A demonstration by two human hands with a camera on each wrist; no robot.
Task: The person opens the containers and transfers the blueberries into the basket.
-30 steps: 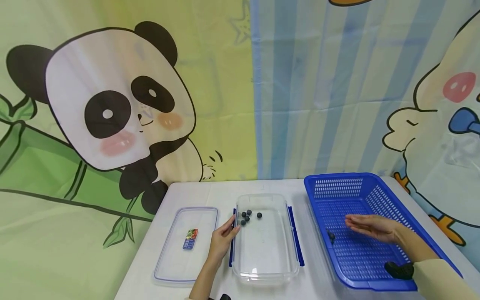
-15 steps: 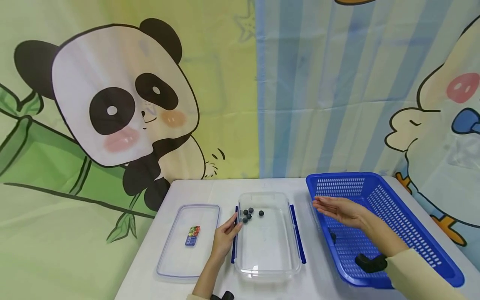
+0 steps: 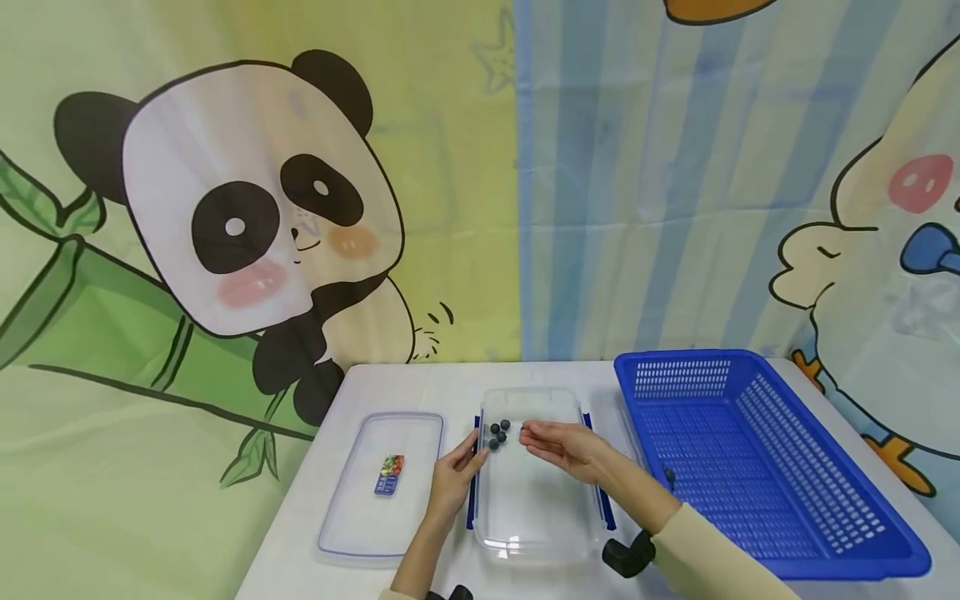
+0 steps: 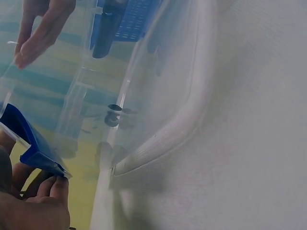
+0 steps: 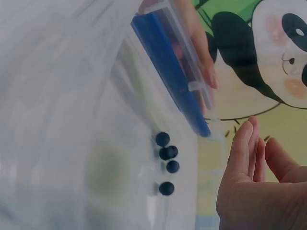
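Observation:
My left hand point(image 3: 450, 477) grips the blue-flapped left side of a clear plastic food container point(image 3: 540, 508). In the left wrist view the fingers point(image 4: 60, 189) curl against the blue flap point(image 4: 41, 153). Above the container is my right hand point(image 3: 566, 450), its fingers straight and together. In the right wrist view the thumb point(image 5: 280, 160) stands apart from them, and nothing shows between; the palm is hidden. Several blueberries point(image 3: 502, 437) lie in the container's far left part, near the left fingertips.
To the right stands a blue perforated basket point(image 3: 738, 467), with dark berries point(image 3: 669, 477) by its left wall. A clear lid point(image 3: 348, 521) with a small printed label point(image 3: 390, 475) lies on the white table point(image 3: 412, 383) at the left. A cartoon curtain point(image 3: 457, 167) hangs behind.
My right hand has moved left from over the blue basket to above the container and now hides the lone blueberry there. The left hand stays on the container's side.

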